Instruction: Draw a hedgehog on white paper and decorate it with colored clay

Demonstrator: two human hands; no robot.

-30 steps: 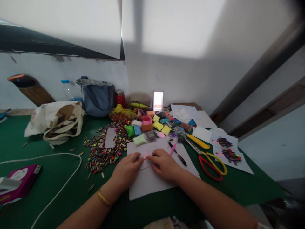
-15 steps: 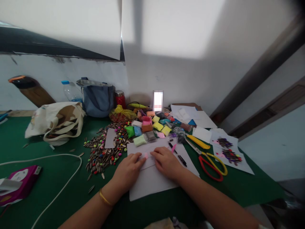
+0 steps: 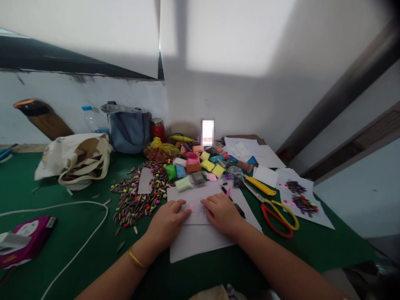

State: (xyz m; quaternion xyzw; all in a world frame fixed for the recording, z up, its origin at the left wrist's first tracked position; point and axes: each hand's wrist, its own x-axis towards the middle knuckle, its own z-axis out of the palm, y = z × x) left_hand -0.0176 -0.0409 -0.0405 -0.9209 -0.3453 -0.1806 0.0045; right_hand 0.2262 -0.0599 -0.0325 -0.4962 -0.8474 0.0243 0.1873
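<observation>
Both my hands rest on a white sheet of paper (image 3: 200,241) on the green table. My left hand (image 3: 167,223) lies with fingers curled, its fingertips touching a small pink lump of clay (image 3: 191,206) on the paper. My right hand (image 3: 222,214) sits just to the right of the lump, fingers bent and pressed on the paper. A smaller piece of paper (image 3: 196,214) lies between the two hands. Whether either hand pinches anything is hidden by the fingers.
Packets of coloured clay (image 3: 193,166) lie beyond the paper, a heap of sunflower seeds with coloured beads (image 3: 137,198) to the left. Scissors (image 3: 275,208), a yellow knife (image 3: 259,185) and pens (image 3: 233,200) lie right. Bags (image 3: 75,160), a white cable (image 3: 78,233) and a pink box (image 3: 25,237) sit left.
My right hand has slid slightly to the right, away from the pink lump, uncovering the small paper. My left hand has stayed in place.
</observation>
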